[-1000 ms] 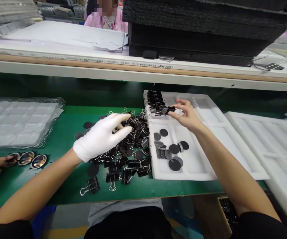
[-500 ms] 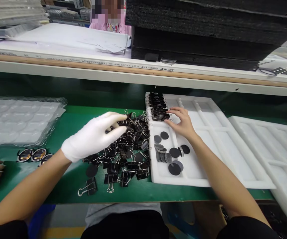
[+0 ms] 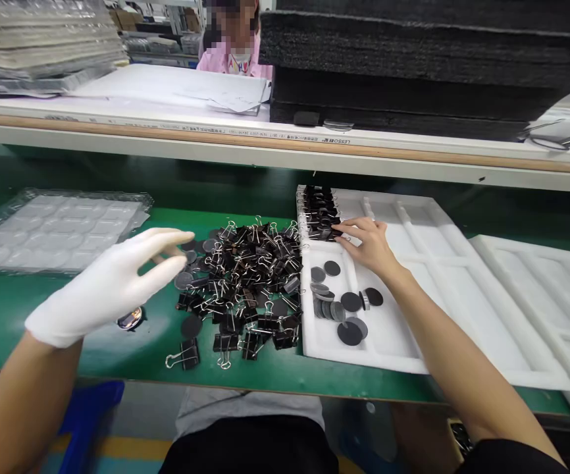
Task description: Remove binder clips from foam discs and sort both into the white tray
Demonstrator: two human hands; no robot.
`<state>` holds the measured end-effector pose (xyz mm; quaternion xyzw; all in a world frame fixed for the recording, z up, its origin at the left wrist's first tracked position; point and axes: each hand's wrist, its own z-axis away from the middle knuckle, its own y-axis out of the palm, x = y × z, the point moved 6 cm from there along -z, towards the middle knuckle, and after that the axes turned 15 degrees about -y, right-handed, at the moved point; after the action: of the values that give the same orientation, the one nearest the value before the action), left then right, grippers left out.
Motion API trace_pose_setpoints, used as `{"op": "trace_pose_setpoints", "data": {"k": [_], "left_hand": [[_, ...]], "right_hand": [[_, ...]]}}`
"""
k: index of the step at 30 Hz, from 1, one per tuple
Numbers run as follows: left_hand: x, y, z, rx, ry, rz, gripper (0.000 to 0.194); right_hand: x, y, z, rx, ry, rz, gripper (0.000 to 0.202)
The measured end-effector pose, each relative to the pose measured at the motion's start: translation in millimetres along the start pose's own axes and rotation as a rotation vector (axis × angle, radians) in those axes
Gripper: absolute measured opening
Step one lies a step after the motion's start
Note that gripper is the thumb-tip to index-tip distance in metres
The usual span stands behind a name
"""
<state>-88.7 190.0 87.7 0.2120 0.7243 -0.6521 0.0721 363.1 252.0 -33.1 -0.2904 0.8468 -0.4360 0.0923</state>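
My left hand [image 3: 127, 276], in a white glove, hovers left of a heap of black binder clips [image 3: 255, 270], its thumb and fingers apart and empty. Bare, my right hand [image 3: 368, 243] pinches a binder clip [image 3: 332, 234] at the near end of a packed row of clips [image 3: 318, 204] in the white foam tray [image 3: 364, 361]. Its fingertips partly hide that clip. Loose dark round discs [image 3: 351, 301] lie in the tray's near compartment, some leaning together. More discs [image 3: 191, 326] lie beside and among the heaped clips. One clip [image 3: 189, 354] rests apart near the table edge.
A clear plastic tray [image 3: 62, 230] lies on the green table at left. Partly behind my left hand are round-lensed glasses [image 3: 131, 318]. Another foam tray [image 3: 542, 289] is at right. A shelf [image 3: 245, 148] crosses above, carrying black foam blocks [image 3: 388, 92]. A person in pink [image 3: 216, 59] is beyond.
My left hand has pulled back leftward from the clip heap. My right hand stays at the row, fingertips closer together. The other person's hand at far left has gone from view.
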Motion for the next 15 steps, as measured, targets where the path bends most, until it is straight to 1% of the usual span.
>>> {"op": "trace_pose_setpoints", "data": {"k": [2,4,6,7,9,10,12,13,15], "left_hand": [[23,-7.0,13,-0.030,-0.080,-0.033,0.050],[50,-13.2,30,-0.074,-0.170,-0.058,0.050],[79,-14.1,49,-0.081,-0.242,-0.086,0.048],[91,-11.9,59,-0.066,-0.263,-0.112,0.048],[113,-3.0,77,-0.014,-0.280,-0.212,0.057],[121,3.0,84,0.012,-0.273,-0.287,0.065],[134,15.9,92,0.056,-0.270,-0.461,0.079],[137,22.0,92,0.070,-0.257,-0.540,0.082],[139,33.3,87,0.096,-0.202,-0.644,0.074]], "right_hand": [[4,-14,2,-0.007,0.022,-0.022,0.040],[9,-26,11,0.040,0.056,-0.066,0.046],[17,-24,26,0.216,0.046,-0.165,0.037],[22,-20,35,0.293,0.010,-0.207,0.035],[30,-15,49,0.298,-0.094,-0.201,0.046],[32,-13,54,0.267,-0.119,-0.187,0.049],[34,-5,56,0.224,-0.123,-0.210,0.054],[35,-2,53,0.216,-0.104,-0.235,0.056],[36,3,44,0.238,-0.043,-0.277,0.061]]}}
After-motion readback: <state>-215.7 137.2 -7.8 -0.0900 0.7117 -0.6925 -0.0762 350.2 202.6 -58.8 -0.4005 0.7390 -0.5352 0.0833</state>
